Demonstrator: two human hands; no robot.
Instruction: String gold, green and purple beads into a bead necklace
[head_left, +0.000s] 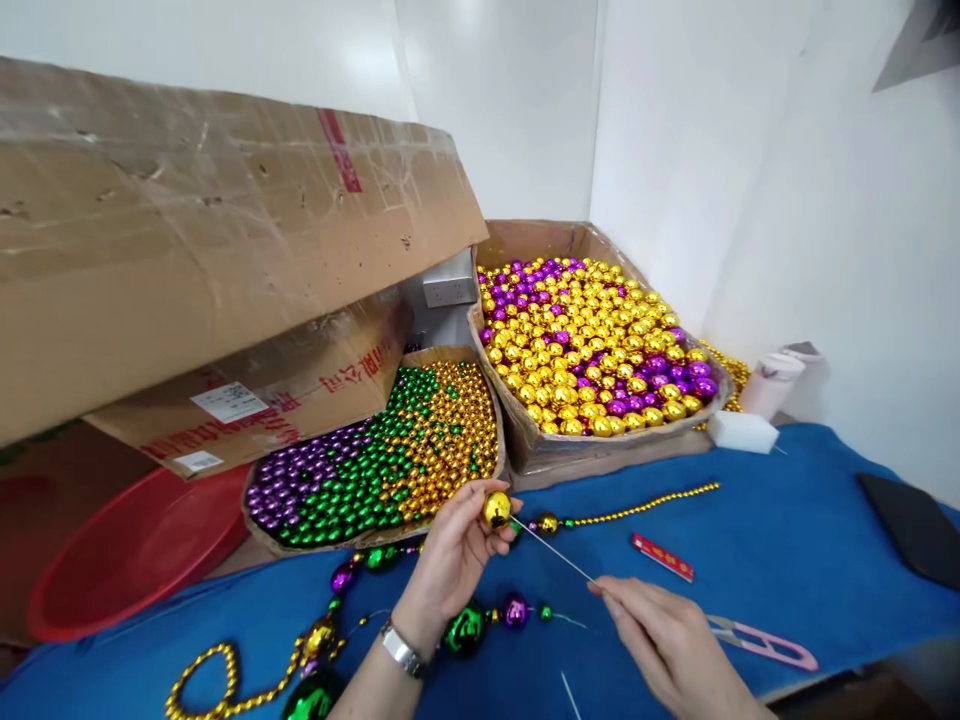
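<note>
Gold bead (496,510) pinched in left grip (459,537) above blue tabletop (787,535); right grip (664,635) pinches thin rod (553,550) meeting it. Bead judged light, rigid, slippery: hold around its middle, clear of rod

- Spreading flat and wide: blue cloth (787,560)
- Tilting above and behind the cloth's left half: big brown carton (225,220)
- Sitting beside the cloth's left rear edge: red basin (135,560)
- Showing well behind the cloth's middle: grey socket box (450,290)
- Standing just behind the cloth's right rear edge: pale pink cylinder (772,385)
- Lying flat on the cloth's right end: black slab (911,525)
- Resting right of the cloth's middle: small red packet (664,557)
- Rising behind the cloth: white walls (690,150)
</note>
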